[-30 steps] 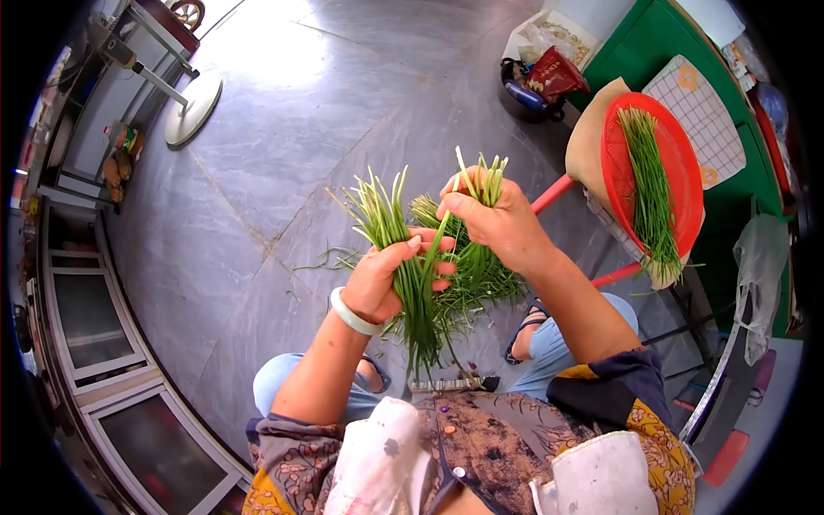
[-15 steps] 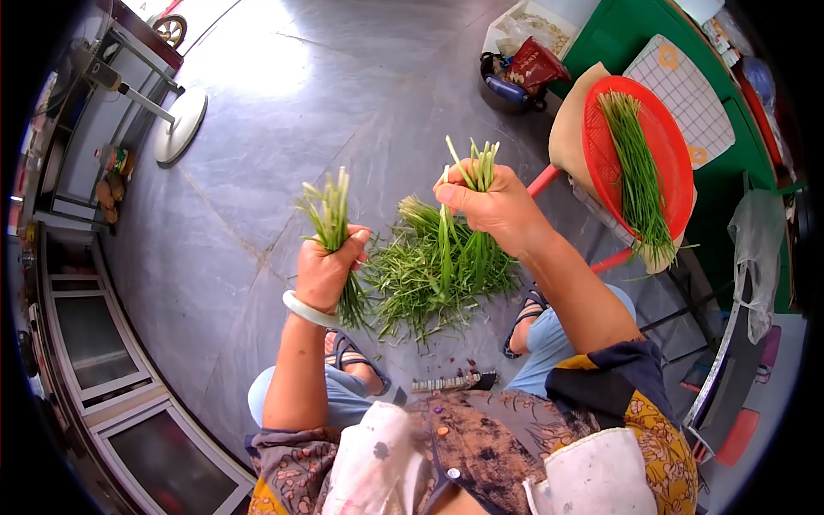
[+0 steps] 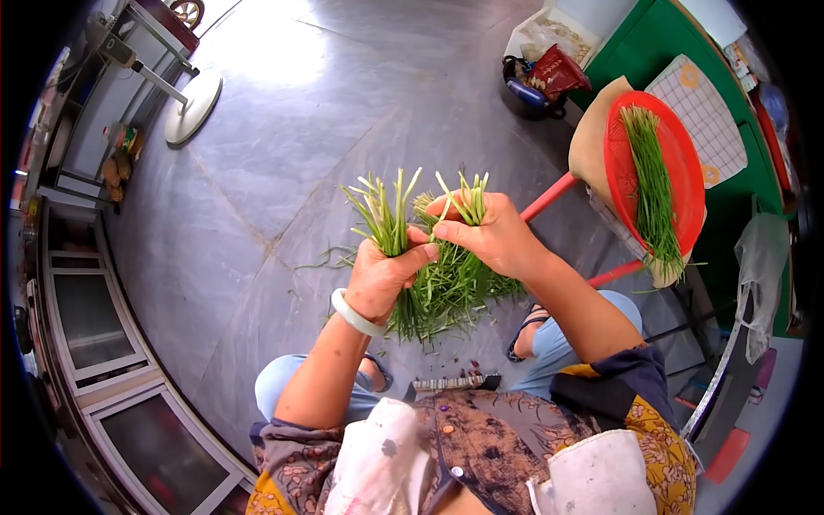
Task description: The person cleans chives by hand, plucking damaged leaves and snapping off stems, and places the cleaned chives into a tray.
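My left hand (image 3: 384,276), with a pale bangle (image 3: 356,314) at the wrist, is closed round a bunch of garlic chives (image 3: 384,210), pale cut ends up and green leaves hanging below. Close beside it, my right hand (image 3: 491,233) grips a smaller bunch of chives (image 3: 469,199) in the same way. The fingertips of both hands nearly meet; whether they touch I cannot tell. Under the hands, a loose heap of green chives (image 3: 455,296) lies on the grey floor, partly hidden by them.
To the right a red plastic basket (image 3: 614,163) holds a neat bundle of chives (image 3: 652,189) on a stool with red legs (image 3: 549,196). Behind stands a dark pot (image 3: 525,101) with packets. A round white stand base (image 3: 199,107) and cabinets (image 3: 103,326) are at left.
My left hand has moved right with its bunch, up close to my right hand. The right hand has lowered slightly, and the view has shifted a little.
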